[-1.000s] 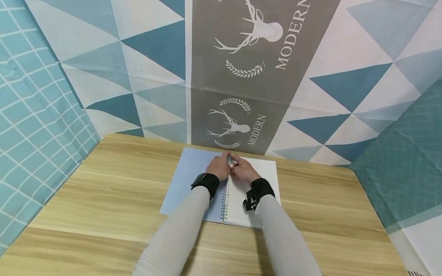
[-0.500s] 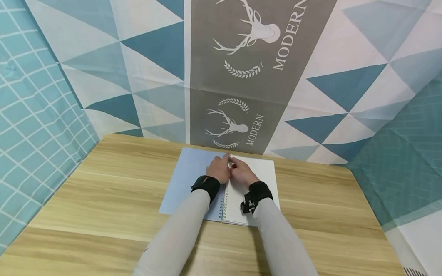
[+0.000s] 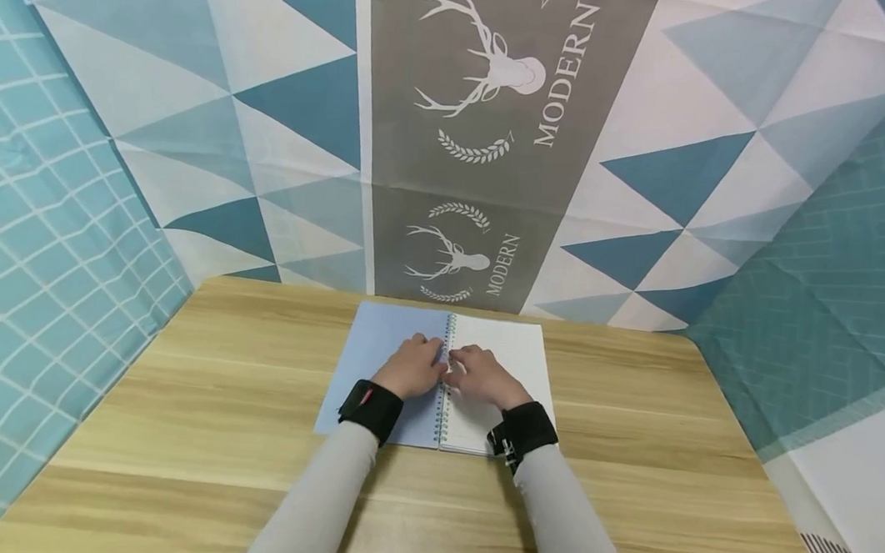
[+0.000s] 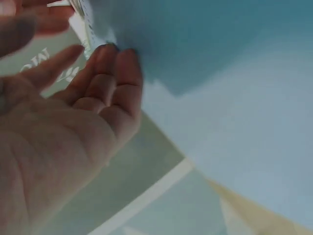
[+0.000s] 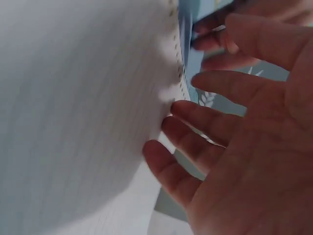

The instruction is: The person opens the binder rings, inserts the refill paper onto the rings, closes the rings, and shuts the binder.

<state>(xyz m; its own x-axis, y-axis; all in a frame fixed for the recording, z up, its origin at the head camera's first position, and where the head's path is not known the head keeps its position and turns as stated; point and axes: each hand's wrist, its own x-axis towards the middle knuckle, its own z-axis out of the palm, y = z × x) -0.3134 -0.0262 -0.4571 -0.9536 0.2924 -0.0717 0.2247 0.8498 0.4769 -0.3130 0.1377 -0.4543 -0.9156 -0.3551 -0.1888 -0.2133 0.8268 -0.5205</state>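
A spiral notebook lies open on the table, its blue cover (image 3: pixel 379 332) at the left and a white lined page (image 3: pixel 510 338) at the right. Its coil binding (image 3: pixel 440 418) runs between them. My left hand (image 3: pixel 413 365) is over the cover, bent fingertips at the cover beside the coil in the left wrist view. Opposite it, my right hand (image 3: pixel 486 377) has loosely bent, spread fingers, their tips (image 5: pixel 152 147) at the page near the binding. Both thumbs come close together over the coil. Neither hand grips anything.
The wood-grain table (image 3: pixel 179 430) extends around the notebook. Behind it hangs a cloth (image 3: pixel 478 170) with triangles and deer heads. Blue checked cloth (image 3: pixel 32 230) borders the left side, green cloth (image 3: pixel 846 323) the right. Black straps (image 3: pixel 371 411) circle both wrists.
Both hands have moved from the binding's far end toward the person, down along the coil. The coil's far end now shows. The fingers have spread apart. The view has shifted slightly.
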